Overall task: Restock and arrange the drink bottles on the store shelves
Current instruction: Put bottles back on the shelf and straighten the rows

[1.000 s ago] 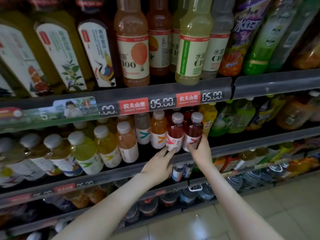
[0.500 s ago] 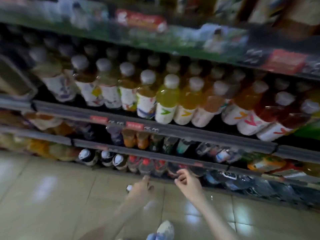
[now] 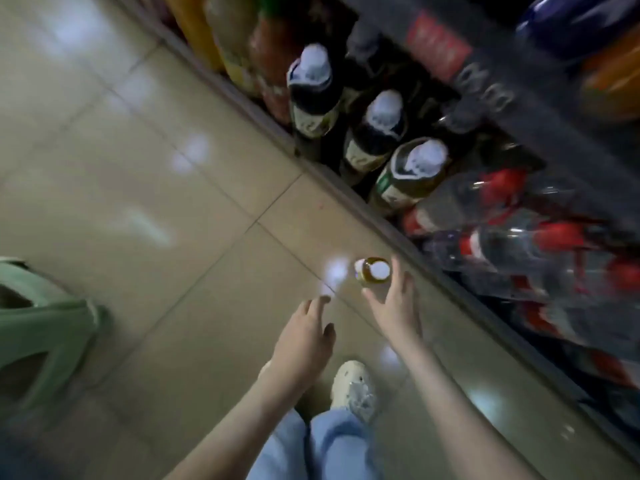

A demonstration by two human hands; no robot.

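Down over the tiled floor (image 3: 166,209), the left hand (image 3: 306,336) hangs loose and empty, one small bottle (image 3: 373,271) stands on the tiles just beside the right hand (image 3: 394,308) and its wide-spread fingers (image 3: 397,277) — likely light, stiff, slick, best gripped round the body — and three dark white-capped bottles (image 3: 377,133) stand on the low shelf (image 3: 346,183).

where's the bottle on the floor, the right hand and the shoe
bottle (image 3: 376,270): head view, on its white cap
right hand (image 3: 396,309): head view, back of the hand
shoe (image 3: 353,391): head view, on its top
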